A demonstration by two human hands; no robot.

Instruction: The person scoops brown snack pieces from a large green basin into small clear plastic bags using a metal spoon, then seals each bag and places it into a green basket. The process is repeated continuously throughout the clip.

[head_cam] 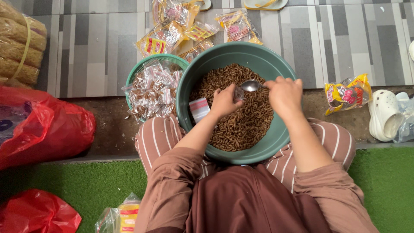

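My right hand (284, 92) holds a shiny metal spoon (251, 86); my left hand (224, 102) pinches a clear glossy plastic bag (239, 92) over the smooth matt plastic basin (276, 138).

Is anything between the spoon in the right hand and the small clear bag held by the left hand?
Nothing visible. The right hand holds the spoon with its bowl right at the small clear bag in the left hand, above the curly brown snacks in the green basin.
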